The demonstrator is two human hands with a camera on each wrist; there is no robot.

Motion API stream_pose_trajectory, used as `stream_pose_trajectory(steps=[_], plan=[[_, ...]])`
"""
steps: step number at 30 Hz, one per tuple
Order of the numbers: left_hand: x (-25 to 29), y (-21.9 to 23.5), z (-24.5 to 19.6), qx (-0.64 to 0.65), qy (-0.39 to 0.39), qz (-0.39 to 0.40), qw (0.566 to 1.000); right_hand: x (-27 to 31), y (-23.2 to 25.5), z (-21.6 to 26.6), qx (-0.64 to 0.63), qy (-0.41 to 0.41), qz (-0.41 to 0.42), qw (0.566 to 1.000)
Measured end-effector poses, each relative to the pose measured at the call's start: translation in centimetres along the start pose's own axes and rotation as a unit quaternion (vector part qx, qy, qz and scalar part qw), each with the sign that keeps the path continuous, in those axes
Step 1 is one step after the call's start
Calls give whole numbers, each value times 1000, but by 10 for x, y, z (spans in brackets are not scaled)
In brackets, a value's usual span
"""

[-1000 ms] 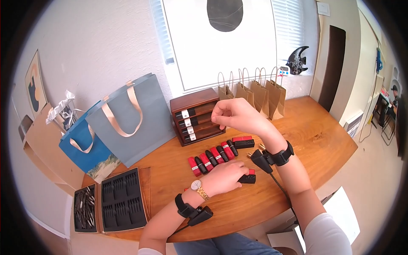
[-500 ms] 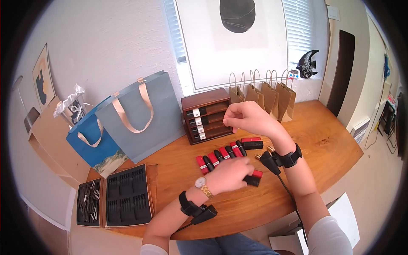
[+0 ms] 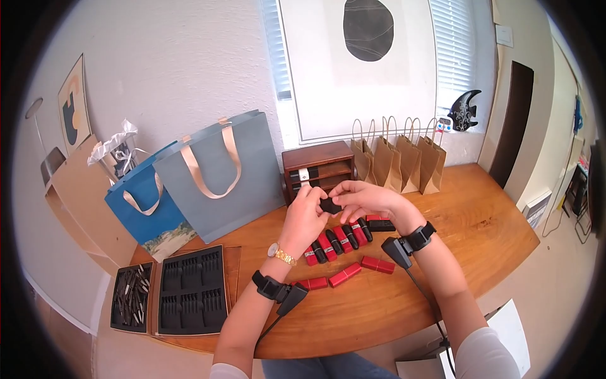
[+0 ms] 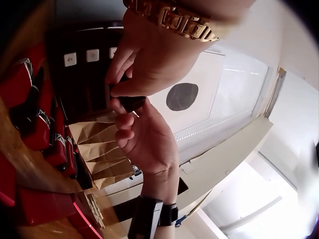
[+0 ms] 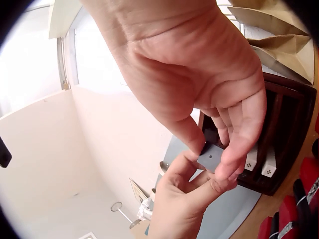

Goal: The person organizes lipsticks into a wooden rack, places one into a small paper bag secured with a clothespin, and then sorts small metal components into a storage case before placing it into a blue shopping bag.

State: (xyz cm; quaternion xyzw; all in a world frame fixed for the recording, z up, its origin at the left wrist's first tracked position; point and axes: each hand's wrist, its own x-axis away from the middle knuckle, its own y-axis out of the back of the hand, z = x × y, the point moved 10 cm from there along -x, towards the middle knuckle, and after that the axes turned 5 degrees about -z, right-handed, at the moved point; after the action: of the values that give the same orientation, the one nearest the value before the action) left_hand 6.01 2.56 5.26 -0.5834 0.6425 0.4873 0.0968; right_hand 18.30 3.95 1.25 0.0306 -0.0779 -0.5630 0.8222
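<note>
Both hands meet in front of the small wooden rack (image 3: 319, 153). My left hand (image 3: 304, 218) pinches a small black piece (image 3: 329, 206) between thumb and fingers. From the other side, my right hand (image 3: 374, 201) pinches the same piece with thumb and fingertips. In the left wrist view the black piece (image 4: 132, 103) shows between the two hands; fingers cover much of it. Just below on the table runs a row of red cases (image 3: 325, 244) alternating with black lipstick tubes (image 3: 334, 242). Nearer me lie three loose red pieces (image 3: 345, 275).
Black tubes with white ends (image 3: 304, 174) lie in the rack. Brown paper bags (image 3: 409, 165) stand right of it, a large grey-blue gift bag (image 3: 218, 180) and a blue bag (image 3: 148, 211) left. An open box with black slotted inserts (image 3: 192, 290) sits at the table's left edge.
My left hand has lifted from the red-and-black case on the table, taking a black piece up to my right hand. A red piece remains there. The head view has shifted slightly.
</note>
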Motion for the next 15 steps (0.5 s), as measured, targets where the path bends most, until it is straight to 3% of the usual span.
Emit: stream_pose_trajectory(steps=[3, 5, 7, 9, 15], plan=[[1, -10, 9, 34, 30, 43, 998, -13, 11, -21, 17, -37, -42, 998], [6, -22, 23, 49, 95, 102, 989, -15, 13, -22, 0, -35, -54, 998], [7, -23, 22, 64, 97, 120, 986, -20, 18, -31, -44, -44, -58, 996], [17, -42, 20, 47, 106, 251, 961, -25, 22, -39, -58, -46, -62, 995], [23, -52, 25, 54, 73, 249, 964, -36, 25, -53, -114, -31, -91, 989]])
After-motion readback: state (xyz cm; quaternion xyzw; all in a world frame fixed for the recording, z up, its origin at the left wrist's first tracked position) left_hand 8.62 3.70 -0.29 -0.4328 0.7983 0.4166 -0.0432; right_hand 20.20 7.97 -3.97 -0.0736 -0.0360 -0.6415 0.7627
